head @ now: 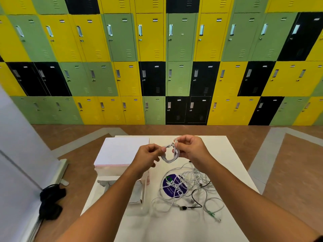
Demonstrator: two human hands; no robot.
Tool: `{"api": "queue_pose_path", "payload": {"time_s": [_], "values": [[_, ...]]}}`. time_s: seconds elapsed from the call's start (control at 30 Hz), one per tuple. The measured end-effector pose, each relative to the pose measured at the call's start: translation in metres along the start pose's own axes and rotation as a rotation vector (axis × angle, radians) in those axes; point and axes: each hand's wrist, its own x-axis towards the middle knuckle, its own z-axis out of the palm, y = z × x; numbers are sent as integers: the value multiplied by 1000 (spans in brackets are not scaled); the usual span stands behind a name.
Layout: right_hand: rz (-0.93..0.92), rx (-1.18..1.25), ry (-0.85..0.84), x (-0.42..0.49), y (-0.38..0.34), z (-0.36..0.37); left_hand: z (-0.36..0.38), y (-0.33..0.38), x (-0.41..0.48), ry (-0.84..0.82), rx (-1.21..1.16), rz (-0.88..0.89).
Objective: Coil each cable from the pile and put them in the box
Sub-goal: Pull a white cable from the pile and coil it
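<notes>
both hands (148, 154) (189, 150) pinching a white cable coil (170, 155), wrapping its tail; looks like it goes next in the open box (136, 194) near left

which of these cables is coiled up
The white cable held between the left hand and right hand: it is wound into a small loop, the others lie loose in the pile on the table.

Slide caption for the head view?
Left hand and right hand hold a coiled white cable over the table, tangled pile and box nearby.
</notes>
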Motion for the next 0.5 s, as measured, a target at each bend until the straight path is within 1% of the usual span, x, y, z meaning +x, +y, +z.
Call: {"api": "queue_pose_path", "payload": {"time_s": [0.1, 0.17, 0.33, 0.5], "values": [[0, -146, -70, 2, 14, 26, -28, -14, -12, 10, -14, -57], [0, -189, -118, 0, 23, 44, -45, -22, -23, -21, -26, -116], [-3, -267, -273, -9, 42, 90, -87, -49, -52, -34, -178, -338], [117, -422, -500, -23, 79, 129, -129, -94, -74, 13, -279, -525]]}}
